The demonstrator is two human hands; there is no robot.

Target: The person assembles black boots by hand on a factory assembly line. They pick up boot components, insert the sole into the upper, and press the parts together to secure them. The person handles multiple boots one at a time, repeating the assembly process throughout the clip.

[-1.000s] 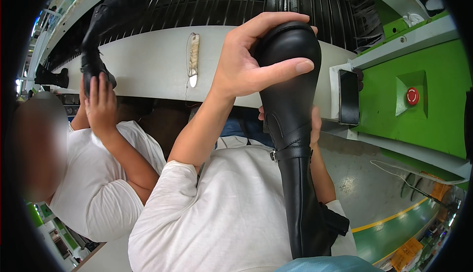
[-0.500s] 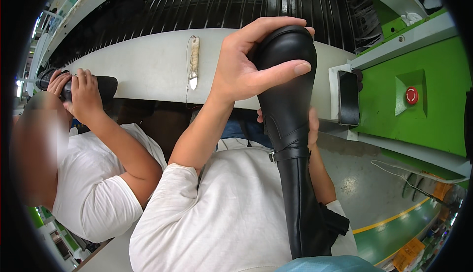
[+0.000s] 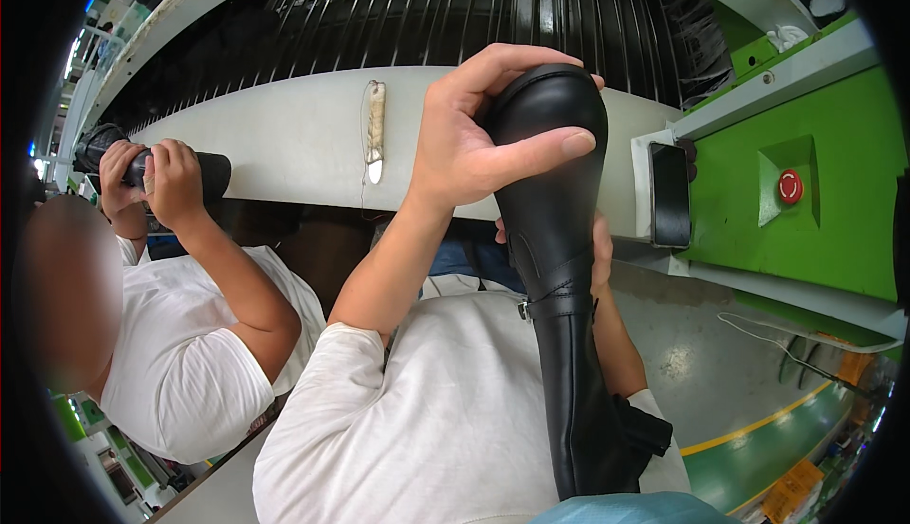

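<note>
A tall black leather boot (image 3: 555, 211) is held up in front of my chest, its toe pointing away and its shaft reaching down toward me. My left hand (image 3: 474, 135) wraps round the toe, thumb lying across the top and fingers over the far end. Behind the boot, my right hand (image 3: 601, 251) grips it near the ankle, mostly hidden by the leather. A strap with a small metal buckle (image 3: 524, 309) circles the ankle. On the white ledge to the left of my left hand lies a tape-wrapped hand tool (image 3: 376, 130) with a pale tip and a thin cord.
Beyond the white ledge (image 3: 284, 145) runs a bed of dark metal rods (image 3: 398, 21). A phone (image 3: 669, 192) rests at the right, beside a green panel with a red stop button (image 3: 791, 186). At the left a co-worker (image 3: 190, 353) holds another black boot (image 3: 213, 174).
My hands keep the same hold on the boot. The surroundings sit slightly lower in view. The co-worker's hands have shifted a little on their boot.
</note>
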